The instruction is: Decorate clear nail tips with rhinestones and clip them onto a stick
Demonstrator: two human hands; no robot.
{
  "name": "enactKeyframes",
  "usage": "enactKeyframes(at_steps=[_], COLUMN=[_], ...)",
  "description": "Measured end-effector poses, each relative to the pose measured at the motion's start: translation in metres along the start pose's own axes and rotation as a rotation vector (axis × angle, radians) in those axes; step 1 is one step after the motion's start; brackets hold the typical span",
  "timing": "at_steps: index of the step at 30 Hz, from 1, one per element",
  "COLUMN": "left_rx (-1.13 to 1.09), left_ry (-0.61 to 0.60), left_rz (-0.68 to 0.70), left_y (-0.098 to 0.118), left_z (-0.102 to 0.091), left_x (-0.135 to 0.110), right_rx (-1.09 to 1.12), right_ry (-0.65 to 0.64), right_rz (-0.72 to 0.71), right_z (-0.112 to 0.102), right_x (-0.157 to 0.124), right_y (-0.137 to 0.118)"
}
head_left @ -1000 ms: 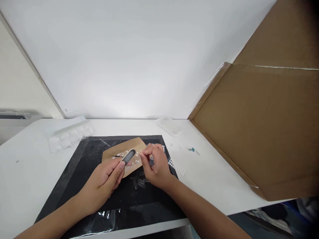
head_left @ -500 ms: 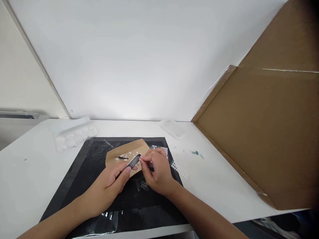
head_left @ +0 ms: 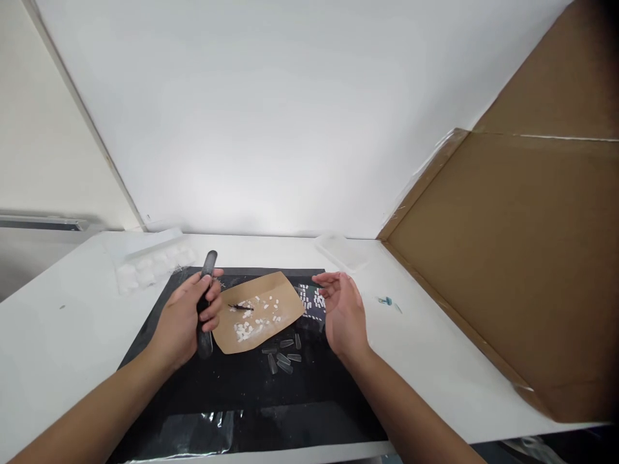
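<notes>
File [head_left: 209,263] use (head view): best gripped firmly mid-length w/ working end free; light, even strokes advised; any small pc. to be steadied near its edge, fingertips clear of the grit.
File loc.: in L hand [head_left: 186,316], near-upright, just beside brown paper [head_left: 285,287]; well apart from R hand [head_left: 345,316].
L hand: closed round file, thumb laid along it; both ends exposed.
R hand: loosely opened, fingers slightly bent; nothing seen held, tiny clear pc. can't be excluded.
Clear tips [head_left: 284,367]: several, scattered on black mat [head_left: 290,412] betw. hands.
</notes>
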State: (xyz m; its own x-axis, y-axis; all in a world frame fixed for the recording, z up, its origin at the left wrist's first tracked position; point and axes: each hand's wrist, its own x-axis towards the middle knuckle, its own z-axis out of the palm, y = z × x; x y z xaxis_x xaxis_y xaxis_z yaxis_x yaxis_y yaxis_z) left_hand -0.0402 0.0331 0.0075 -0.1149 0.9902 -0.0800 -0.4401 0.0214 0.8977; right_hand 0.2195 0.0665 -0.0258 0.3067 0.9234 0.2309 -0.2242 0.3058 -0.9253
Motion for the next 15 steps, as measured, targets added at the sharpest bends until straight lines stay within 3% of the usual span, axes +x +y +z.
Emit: enactKeyframes(at_steps=[2, 4, 11, 15], left_rx=[-0.071, -0.128, -0.184, -0.176], left_ry=[0.043, 0.113, 0.197, 0.194], left_rz=[-0.036, -0.027, -0.069, -0.067], left_y=[0.007, 0.011, 0.009, 0.007], left_z=[-0.008, -0.018, -0.034, -0.031], left_x=[0.011, 0.022, 0.037, 0.034], right_rx=[0.151, 0.261, 0.420, 0.444], right_ry=[0.125, 0.171, 0.117, 0.068], right_rz=[0.072, 0.121, 0.313, 0.231], right_z=[-0.004, -0.008, -0.015, -0.010], right_x=[0.009, 0.015, 0.015, 0.010], right_y=[-0.002, -0.006, -0.013, -0.019])
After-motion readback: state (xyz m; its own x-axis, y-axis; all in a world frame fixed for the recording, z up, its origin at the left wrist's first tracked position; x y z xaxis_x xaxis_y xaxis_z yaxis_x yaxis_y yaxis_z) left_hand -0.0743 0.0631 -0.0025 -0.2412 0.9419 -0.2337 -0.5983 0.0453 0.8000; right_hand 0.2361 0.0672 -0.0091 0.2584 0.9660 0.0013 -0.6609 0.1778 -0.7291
